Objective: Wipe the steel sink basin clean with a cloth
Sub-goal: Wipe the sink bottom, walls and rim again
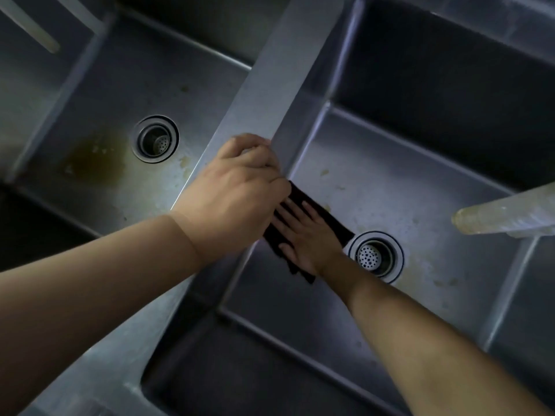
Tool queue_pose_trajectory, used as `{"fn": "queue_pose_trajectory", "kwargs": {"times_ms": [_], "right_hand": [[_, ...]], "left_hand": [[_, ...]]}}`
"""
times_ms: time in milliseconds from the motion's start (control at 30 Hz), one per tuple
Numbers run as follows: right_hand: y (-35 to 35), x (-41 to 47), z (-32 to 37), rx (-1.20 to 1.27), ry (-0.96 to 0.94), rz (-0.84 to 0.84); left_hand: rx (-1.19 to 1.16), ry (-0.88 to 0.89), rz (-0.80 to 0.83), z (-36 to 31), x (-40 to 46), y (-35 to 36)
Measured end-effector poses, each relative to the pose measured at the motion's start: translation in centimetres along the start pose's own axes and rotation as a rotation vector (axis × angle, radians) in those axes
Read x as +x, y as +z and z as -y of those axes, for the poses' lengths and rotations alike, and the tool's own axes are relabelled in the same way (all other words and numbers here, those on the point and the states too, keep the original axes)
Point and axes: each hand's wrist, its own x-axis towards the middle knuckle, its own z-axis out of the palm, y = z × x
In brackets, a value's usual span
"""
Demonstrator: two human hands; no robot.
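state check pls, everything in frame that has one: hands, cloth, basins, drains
left hand: fingers curled over the divider edge, gripping it
right hand: flat, fingers straight, pressing the cloth
cloth: dark, spread on the right basin floor, beside the drain
right basin: speckled with residue
right drain: strainer in, uncovered
left basin: brown stain on floor
left drain: strainer in, uncovered

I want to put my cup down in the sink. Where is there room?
Room: the left basin floor around its drain, though stained brown; and the right basin floor behind its drain. Crowded: beside the divider, where the left hand rests and the right hand presses the dark cloth.
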Motion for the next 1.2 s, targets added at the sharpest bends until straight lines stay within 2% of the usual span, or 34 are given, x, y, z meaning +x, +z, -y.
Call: {"fn": "queue_pose_trajectory", "kwargs": {"times_ms": [233, 467, 600, 767, 1000, 1200], "right_hand": [[-1.6, 4.3, -6.7, 0.005, 0.257, -0.033], [-3.6, 7.6, -13.6, 0.002, 0.417, -0.102], [-3.2, 7.4, -13.2, 0.014, 0.503, -0.132], [-2.5, 4.8, -9.2, 0.086, 0.642, -0.155], [-0.4, -2.2, 0.4, 0.065, 0.521, -0.058], [2.3, -10.7, 8.6, 0.046, 0.174, 0.04]], "left_hand": [[-0.008, 0.0, 0.0, 0.0, 0.1, -0.1], [0.005, -0.006, -0.018, 0.1, 0.0, 0.1], [0.026, -0.004, -0.003, 0.3, 0.0, 0.3], [0.034, -0.005, 0.012, 0.1, 0.0, 0.0], [0.054, 0.011, -0.001, -0.2, 0.0, -0.2], [0.104, 0.052, 0.038, -0.7, -0.2, -0.6]]}}
